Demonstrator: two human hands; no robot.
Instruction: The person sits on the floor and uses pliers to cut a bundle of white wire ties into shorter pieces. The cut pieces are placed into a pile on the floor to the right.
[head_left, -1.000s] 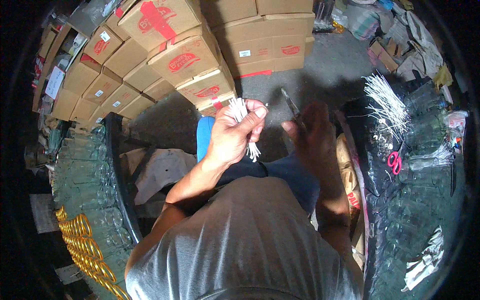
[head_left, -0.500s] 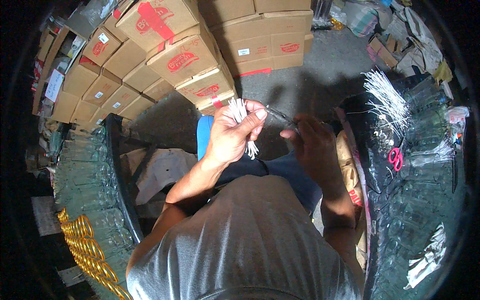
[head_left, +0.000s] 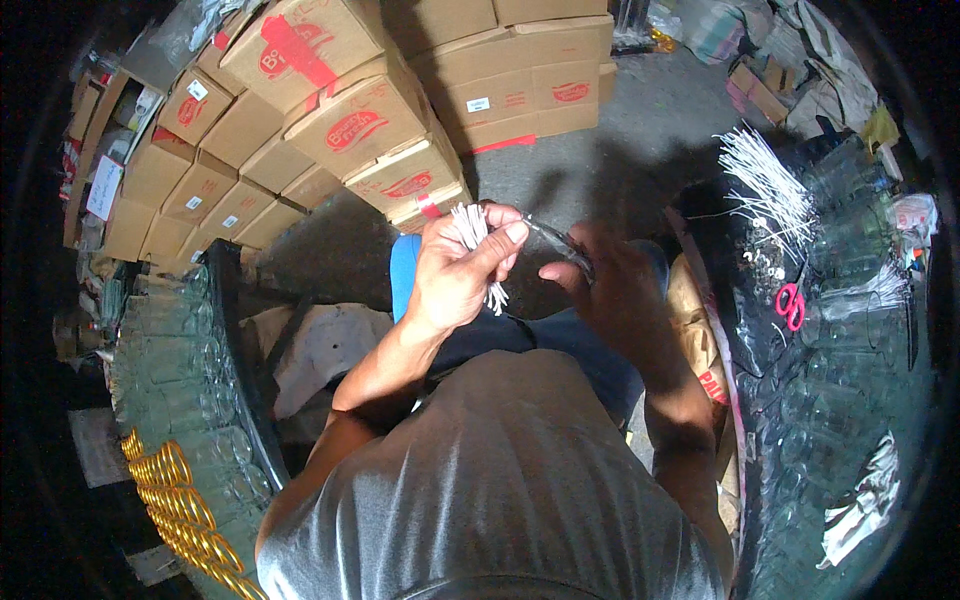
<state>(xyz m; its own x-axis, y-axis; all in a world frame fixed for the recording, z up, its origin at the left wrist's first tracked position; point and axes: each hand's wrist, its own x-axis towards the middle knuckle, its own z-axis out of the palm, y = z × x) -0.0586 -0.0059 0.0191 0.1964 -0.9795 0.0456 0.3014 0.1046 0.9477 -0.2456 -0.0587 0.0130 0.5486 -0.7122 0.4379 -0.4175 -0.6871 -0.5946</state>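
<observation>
My left hand (head_left: 460, 268) is closed around a bundle of thin white wick-like cords (head_left: 470, 228), whose ends stick out above and below the fist. Between its thumb and forefinger is the tip of a slim dark metal tool (head_left: 555, 238) that looks like pliers. My right hand (head_left: 612, 275) grips the other end of this tool, its thumb held apart in shadow. Whether a single cord sits in the tool's tip is too small to tell. Both hands are above my lap.
On the right, a black-covered surface (head_left: 750, 350) bears a pile of white cords (head_left: 770, 185), pink-handled scissors (head_left: 789, 306) and rows of clear glass containers (head_left: 830, 400). More glass containers (head_left: 170, 350) and gold-coloured rings (head_left: 175, 490) line the left. Cardboard boxes (head_left: 365, 130) are stacked ahead.
The right hand and tool have shifted slightly, and more of the tool shows between the hands. The left hand keeps its hold on the cords. The whole view has tilted a little.
</observation>
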